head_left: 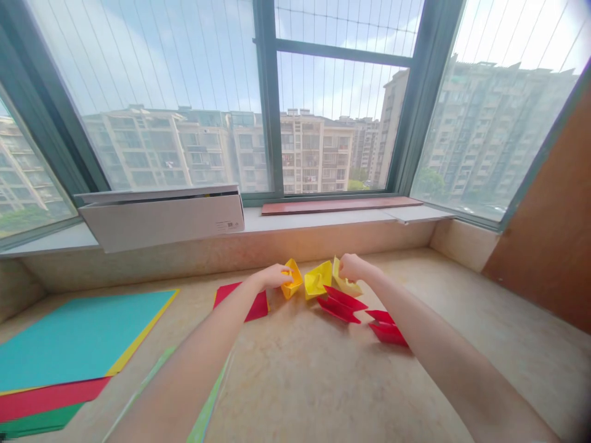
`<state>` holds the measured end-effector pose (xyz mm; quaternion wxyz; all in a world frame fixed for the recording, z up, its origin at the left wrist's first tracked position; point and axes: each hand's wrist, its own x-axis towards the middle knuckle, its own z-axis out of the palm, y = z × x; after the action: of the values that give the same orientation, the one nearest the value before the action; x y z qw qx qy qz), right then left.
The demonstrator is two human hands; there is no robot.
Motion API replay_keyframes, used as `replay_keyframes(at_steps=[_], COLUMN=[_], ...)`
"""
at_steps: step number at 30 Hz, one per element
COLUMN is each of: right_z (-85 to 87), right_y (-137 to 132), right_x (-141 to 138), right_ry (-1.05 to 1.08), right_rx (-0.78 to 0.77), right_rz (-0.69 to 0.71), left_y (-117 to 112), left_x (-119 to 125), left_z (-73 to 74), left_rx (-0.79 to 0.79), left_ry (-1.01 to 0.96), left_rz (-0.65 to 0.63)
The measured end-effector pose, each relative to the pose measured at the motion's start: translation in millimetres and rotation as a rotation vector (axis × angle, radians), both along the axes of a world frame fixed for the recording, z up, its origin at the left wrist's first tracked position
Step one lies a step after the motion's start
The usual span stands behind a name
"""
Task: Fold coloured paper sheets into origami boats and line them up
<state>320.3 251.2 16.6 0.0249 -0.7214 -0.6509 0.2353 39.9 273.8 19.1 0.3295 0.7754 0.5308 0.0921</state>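
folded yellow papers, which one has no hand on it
The bright yellow one in the middle. The left hand is on the orange-yellow one to its left; the right hand is on the pale yellow one to its right.

Left hand [277, 276]: fingertips partly lost inside the orange paper piece [295, 287].
Right hand [354, 268]: curled at the pale yellow paper piece [340, 284]; I can't make out its grip.
Outer red fold [386, 333]: one end behind the right forearm [429, 338].
Red sheet [259, 306]: middle covered by the left forearm [198, 363].
Both arms: cut off below.
Blue sheet [87, 335]: runs out of view leftward.
White box [161, 221]: contents hidden, small print [226, 224] unreadable.
Buildings [318, 151]: window details blurred.
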Motion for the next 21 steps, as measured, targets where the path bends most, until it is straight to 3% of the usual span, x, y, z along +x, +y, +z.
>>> replay_keyframes(at_steps=[7,12,21], right_z=[-1.1,-4.3,-4.9], right_y=[22,22,13], right_x=[-18,-15,-4], right_ry=[-0.110,-0.160,-0.228], right_rx=[0.062,0.123,0.203], right_rz=[0.041,0.023,-0.019], left_y=[2,4,6], left_x=[20,26,27], left_z=[-8.2,-15.9,-3.7], left_rx=[0.031,0.109,0.266], left_ry=[0.041,0.076,0.160], left_rz=[-0.088,-0.044,-0.028])
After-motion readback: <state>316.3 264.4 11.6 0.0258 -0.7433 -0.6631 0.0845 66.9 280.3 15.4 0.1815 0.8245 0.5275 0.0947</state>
